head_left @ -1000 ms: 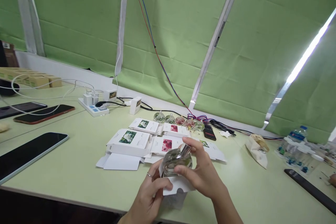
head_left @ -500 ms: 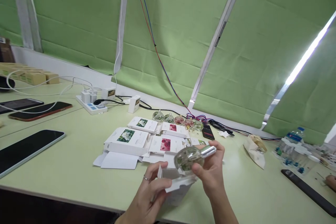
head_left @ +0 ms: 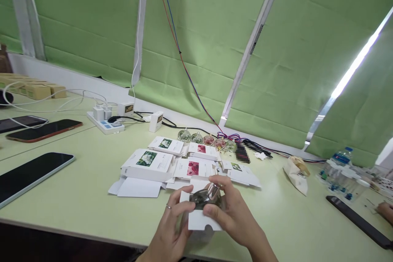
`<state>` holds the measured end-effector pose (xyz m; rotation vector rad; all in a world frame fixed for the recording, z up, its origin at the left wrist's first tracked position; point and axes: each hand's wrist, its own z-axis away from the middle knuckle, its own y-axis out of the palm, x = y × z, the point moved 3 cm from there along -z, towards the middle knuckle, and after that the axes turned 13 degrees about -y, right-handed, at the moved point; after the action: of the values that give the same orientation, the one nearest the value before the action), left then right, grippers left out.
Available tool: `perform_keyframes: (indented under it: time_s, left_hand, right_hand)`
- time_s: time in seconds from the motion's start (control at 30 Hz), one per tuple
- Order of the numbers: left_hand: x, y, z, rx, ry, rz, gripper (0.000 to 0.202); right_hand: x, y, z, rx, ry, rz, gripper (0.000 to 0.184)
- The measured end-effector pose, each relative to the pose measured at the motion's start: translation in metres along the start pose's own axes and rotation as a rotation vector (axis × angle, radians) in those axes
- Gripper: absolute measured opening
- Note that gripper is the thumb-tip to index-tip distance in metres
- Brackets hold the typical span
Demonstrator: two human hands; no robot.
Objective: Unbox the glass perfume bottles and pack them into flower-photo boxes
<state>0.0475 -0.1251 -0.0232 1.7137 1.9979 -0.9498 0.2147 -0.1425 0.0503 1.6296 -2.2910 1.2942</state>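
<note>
A small white cardboard box (head_left: 201, 222) stands with its flaps raised near the table's front edge. My left hand (head_left: 170, 223) is closed around its left side, a ring on one finger. With my right hand (head_left: 235, 215) I grip a round glass bottle (head_left: 200, 199) with a silver cap (head_left: 214, 190). The bottle sits at the box's open top, its lower part hidden inside. Just beyond my hands lie flattened white cartons with flower pictures, among them one with a white flower (head_left: 147, 163) and one with a red flower (head_left: 193, 168).
Several round glass bottles (head_left: 208, 141) stand in a row behind the cartons. Phones (head_left: 37, 176) and a power strip (head_left: 106, 125) lie to the left. On the right are a cloth pouch (head_left: 296, 174), clear containers (head_left: 342, 180), a long black object (head_left: 357, 221) and another person's hand (head_left: 385, 211).
My right hand has moved left and down, bringing the bottle from above the box into its opening. The bottle's cap now tilts more upright. My left hand keeps hold of the box.
</note>
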Motion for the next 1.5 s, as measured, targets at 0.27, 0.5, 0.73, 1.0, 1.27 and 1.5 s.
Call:
perform_keyframes:
  time_s: [0.27, 0.5, 0.73, 1.0, 1.27, 1.5]
  left_hand:
    - [-0.003, 0.002, -0.001, -0.078, -0.026, 0.004, 0.022]
    - [0.003, 0.002, 0.001, -0.064, -0.061, 0.023, 0.018]
    - [0.007, 0.002, 0.003, -0.016, -0.072, 0.027, 0.025]
    - [0.004, 0.004, 0.003, -0.042, 0.011, 0.181, 0.035]
    - [0.004, 0.002, 0.002, -0.034, -0.002, -0.043, 0.032]
    - [0.002, 0.002, 0.003, -0.026, -0.025, -0.056, 0.032]
  right_hand:
    - [0.009, 0.005, 0.005, 0.14, -0.212, 0.203, 0.018]
    - [-0.01, 0.014, 0.03, -0.201, -0.181, 0.152, 0.025]
    - [-0.038, 0.052, 0.06, -0.618, -0.053, -0.121, 0.041]
    - [-0.031, 0.058, 0.058, -0.615, -0.164, -0.061, 0.023]
    - [-0.028, 0.057, 0.057, -0.492, -0.263, 0.062, 0.031]
    - [-0.037, 0.063, 0.066, -0.486, -0.233, 0.09, 0.036]
